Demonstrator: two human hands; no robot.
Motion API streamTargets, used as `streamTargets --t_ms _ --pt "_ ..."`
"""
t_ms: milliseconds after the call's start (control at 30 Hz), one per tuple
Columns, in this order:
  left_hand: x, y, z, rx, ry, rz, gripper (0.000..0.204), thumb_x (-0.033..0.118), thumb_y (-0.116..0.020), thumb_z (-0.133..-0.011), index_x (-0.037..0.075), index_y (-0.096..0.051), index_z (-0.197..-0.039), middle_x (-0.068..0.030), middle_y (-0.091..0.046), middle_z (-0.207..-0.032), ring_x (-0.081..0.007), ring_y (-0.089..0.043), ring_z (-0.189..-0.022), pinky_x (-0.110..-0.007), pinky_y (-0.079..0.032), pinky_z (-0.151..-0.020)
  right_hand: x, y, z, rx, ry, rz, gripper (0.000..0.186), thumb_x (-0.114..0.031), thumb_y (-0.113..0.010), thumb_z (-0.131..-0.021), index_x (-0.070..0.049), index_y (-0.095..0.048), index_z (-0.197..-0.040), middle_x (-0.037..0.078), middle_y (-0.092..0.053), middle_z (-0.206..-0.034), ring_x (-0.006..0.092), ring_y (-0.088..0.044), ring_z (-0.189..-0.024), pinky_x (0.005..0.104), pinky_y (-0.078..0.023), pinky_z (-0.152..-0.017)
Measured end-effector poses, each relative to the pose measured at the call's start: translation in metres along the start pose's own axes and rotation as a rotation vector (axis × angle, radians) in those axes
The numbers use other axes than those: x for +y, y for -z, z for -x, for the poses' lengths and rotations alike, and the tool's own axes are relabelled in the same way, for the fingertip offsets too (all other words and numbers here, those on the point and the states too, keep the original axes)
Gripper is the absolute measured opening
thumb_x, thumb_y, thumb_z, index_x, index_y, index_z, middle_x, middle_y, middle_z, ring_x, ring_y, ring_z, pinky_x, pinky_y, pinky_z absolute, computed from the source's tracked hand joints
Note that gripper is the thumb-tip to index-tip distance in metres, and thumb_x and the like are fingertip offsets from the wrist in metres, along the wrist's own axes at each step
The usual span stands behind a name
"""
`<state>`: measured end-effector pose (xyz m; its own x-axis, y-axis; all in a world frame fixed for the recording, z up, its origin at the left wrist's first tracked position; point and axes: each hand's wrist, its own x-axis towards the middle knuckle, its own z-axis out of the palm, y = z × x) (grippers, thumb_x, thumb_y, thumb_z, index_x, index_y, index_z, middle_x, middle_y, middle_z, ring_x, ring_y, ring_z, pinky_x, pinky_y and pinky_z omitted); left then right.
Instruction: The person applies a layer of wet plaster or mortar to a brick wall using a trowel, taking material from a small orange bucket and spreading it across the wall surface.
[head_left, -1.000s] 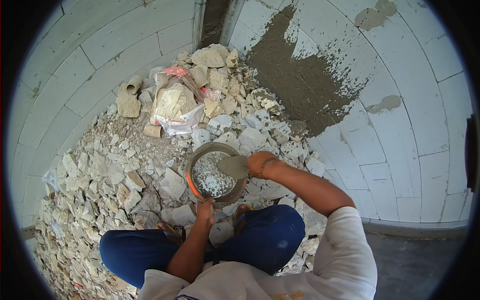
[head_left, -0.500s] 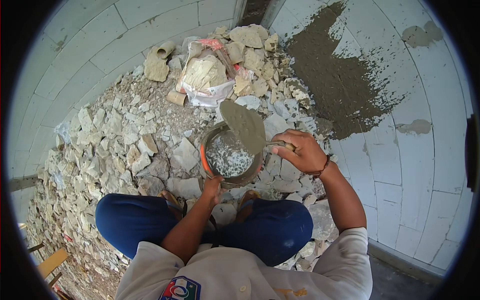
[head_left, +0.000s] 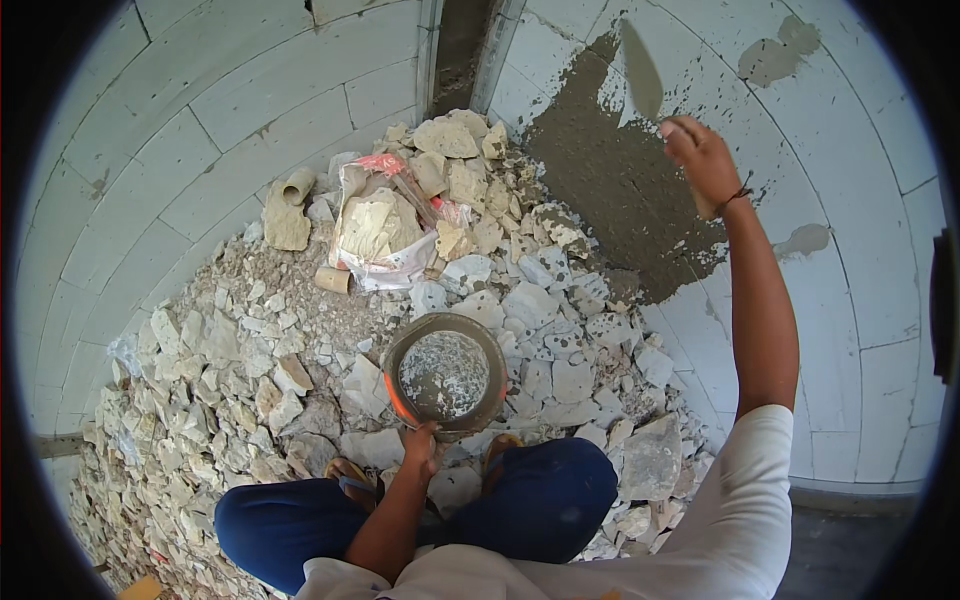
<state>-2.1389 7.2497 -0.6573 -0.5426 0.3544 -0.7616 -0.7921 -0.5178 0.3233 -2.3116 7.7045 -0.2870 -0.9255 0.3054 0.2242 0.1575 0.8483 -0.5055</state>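
My left hand (head_left: 421,448) is closed on the near rim of a round mortar bucket (head_left: 497,362), which has an orange patch on its left side. Wet grey mortar with a pale, speckled surface lies in the bottom. My right arm reaches far out to the right-hand wall, its hand (head_left: 705,165) closed around the handle of a trowel (head_left: 641,72). The handle is mostly hidden by my fingers. The grey blade is seen narrow, against or close to the upper part of a rough mortar patch (head_left: 610,165) on the pale block wall.
Broken rubble (head_left: 240,340) covers the ground around my sandalled feet. A torn white sack (head_left: 385,235) with a pale lump stands beyond the bucket, near short pipe pieces (head_left: 333,280). Another block wall (head_left: 300,75) rises on the left, and a metal-edged vertical gap (head_left: 465,50) divides the walls.
The trowel, loaded with mortar above the bucket before, has gone up and right to the wall with my right hand. My left hand still grips the bucket. The view has shifted.
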Motion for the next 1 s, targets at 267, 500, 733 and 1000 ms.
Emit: streamTargets --t_ms 267,500,733,1000 --pt "0.0 -0.006 0.009 0.125 -0.019 -0.197 0.038 0.005 -0.051 -0.081 0.007 -0.049 -0.119 -0.0088 -0.058 -0.11 -0.0261 -0.059 -0.098 -0.047 -0.051 -0.079 -0.043 -0.253 0.2 -1.134 0.182 0.589 0.033 -0.03 -0.058 -0.085 -0.002 -0.065 -0.1 0.019 -0.066 -0.092 0.0348 -0.063 -0.091 0.0407 -0.05 -0.084" --pt "-0.003 -0.005 0.004 0.106 0.003 -0.155 0.038 0.007 -0.053 -0.081 0.009 -0.049 -0.118 -0.0057 -0.056 -0.111 -0.0232 -0.057 -0.1 -0.045 -0.051 -0.079 -0.021 -0.273 0.263 -0.871 0.172 0.419 0.026 -0.026 -0.057 -0.086 -0.003 -0.064 -0.096 0.016 -0.064 -0.094 0.0332 -0.064 -0.086 0.0425 -0.052 -0.075" --pt "-0.005 0.004 -0.004 0.053 -0.055 -0.161 0.027 0.011 -0.053 -0.08 0.003 -0.055 -0.106 -0.0109 -0.06 -0.101 -0.0251 -0.063 -0.087 -0.041 -0.053 -0.068 -0.053 -0.192 0.217 -0.71 0.317 -0.117 0.027 -0.026 -0.063 -0.084 -0.004 -0.063 -0.1 0.015 -0.063 -0.088 0.0306 -0.063 -0.081 0.0388 -0.051 -0.071" --pt "0.002 0.001 -0.001 0.04 -0.045 -0.052 0.032 0.006 -0.049 -0.082 0.0 -0.05 -0.114 -0.0125 -0.06 -0.106 -0.0277 -0.063 -0.091 -0.043 -0.055 -0.074 0.005 -0.074 0.04 -0.911 -0.494 -0.518 0.027 -0.027 -0.057 -0.092 -0.003 -0.061 -0.103 0.005 -0.062 -0.079 0.0096 -0.058 -0.062 0.026 -0.05 -0.051"
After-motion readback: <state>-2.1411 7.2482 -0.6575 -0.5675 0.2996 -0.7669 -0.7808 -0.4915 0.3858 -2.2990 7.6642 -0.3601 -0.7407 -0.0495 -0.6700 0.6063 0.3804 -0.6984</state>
